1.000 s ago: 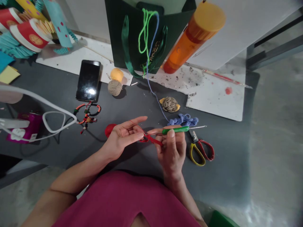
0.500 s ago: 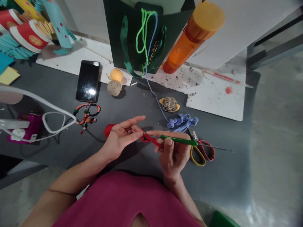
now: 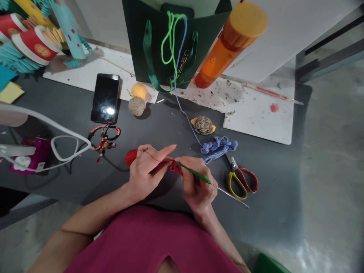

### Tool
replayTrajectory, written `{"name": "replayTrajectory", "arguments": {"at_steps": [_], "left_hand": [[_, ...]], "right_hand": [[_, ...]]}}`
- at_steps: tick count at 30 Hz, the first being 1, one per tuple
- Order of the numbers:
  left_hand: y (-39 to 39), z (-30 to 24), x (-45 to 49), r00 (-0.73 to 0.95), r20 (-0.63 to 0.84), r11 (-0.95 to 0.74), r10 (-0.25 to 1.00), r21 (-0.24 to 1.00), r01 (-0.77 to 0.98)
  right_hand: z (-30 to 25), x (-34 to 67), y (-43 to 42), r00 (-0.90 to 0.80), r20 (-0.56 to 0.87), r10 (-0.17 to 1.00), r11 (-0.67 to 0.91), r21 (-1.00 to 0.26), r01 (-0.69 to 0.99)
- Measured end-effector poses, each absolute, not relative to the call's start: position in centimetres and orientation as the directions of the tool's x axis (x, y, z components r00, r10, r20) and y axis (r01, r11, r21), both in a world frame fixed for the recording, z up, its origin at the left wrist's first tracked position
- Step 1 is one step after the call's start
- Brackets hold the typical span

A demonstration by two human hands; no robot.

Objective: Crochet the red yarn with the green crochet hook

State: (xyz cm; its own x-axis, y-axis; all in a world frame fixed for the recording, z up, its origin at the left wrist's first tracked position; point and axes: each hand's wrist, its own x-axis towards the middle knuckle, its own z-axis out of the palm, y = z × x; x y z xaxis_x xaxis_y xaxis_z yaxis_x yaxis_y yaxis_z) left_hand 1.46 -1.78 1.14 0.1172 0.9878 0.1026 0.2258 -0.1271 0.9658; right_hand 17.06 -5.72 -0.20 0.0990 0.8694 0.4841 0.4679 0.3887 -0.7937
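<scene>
Your left hand (image 3: 145, 172) pinches red yarn loop (image 3: 174, 166), strand running to red yarn ball (image 3: 131, 157). Right-hand fingers (image 3: 193, 182) narrowly grip green-handled steel crochet hook (image 3: 196, 173). Risk: slack strand lets loop slip off hook.
</scene>
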Motion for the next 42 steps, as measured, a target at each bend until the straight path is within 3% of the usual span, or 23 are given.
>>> {"name": "replayTrajectory", "arguments": {"at_steps": [4,6,9,16,24,27,31,33,38,42], "left_hand": [[-1.59,1.22,1.37,0.129,-0.15,0.151,0.98,0.989,0.003],[-1.33,1.09,1.34,0.215,-0.298,0.339,0.93,0.921,-0.189],[-1.06,0.82,1.38,0.286,-0.376,0.461,0.881,0.818,-0.344],[-1.27,0.83,1.65,0.334,-0.4,0.518,0.853,0.726,-0.453],[-0.87,0.67,1.64,0.491,-0.479,0.686,0.728,0.493,-0.536],[-0.97,0.65,1.64,0.472,-0.476,0.67,0.742,0.523,-0.527],[-1.2,0.88,1.77,0.37,-0.442,0.576,0.817,0.652,-0.493],[-1.21,0.98,1.78,0.382,-0.441,0.582,0.812,0.648,-0.491],[-1.04,0.93,1.62,0.512,-0.451,0.683,0.731,0.489,-0.543],[-1.16,0.91,1.65,0.506,-0.452,0.678,0.735,0.518,-0.522]], "right_hand": [[-0.28,16.83,-5.92,0.144,0.502,0.853,0.39,-0.796,0.462],[-0.58,16.79,-6.17,0.181,0.431,0.884,0.325,-0.844,0.427],[-1.0,16.77,-6.37,0.191,0.501,0.844,0.4,-0.826,0.397],[-0.77,16.72,-6.06,0.136,0.536,0.833,0.418,-0.772,0.479],[-0.86,16.45,-6.06,0.211,0.501,0.839,0.413,-0.84,0.351],[-0.93,16.53,-6.08,0.186,0.514,0.837,0.41,-0.816,0.407],[-0.76,16.63,-5.98,0.123,0.553,0.824,0.407,-0.729,0.55],[-0.57,16.6,-5.94,0.113,0.562,0.82,0.411,-0.714,0.567],[-0.1,16.52,-5.92,0.185,0.493,0.85,0.396,-0.83,0.392],[-0.19,16.66,-5.96,0.18,0.402,0.898,0.346,-0.897,0.277]]}}
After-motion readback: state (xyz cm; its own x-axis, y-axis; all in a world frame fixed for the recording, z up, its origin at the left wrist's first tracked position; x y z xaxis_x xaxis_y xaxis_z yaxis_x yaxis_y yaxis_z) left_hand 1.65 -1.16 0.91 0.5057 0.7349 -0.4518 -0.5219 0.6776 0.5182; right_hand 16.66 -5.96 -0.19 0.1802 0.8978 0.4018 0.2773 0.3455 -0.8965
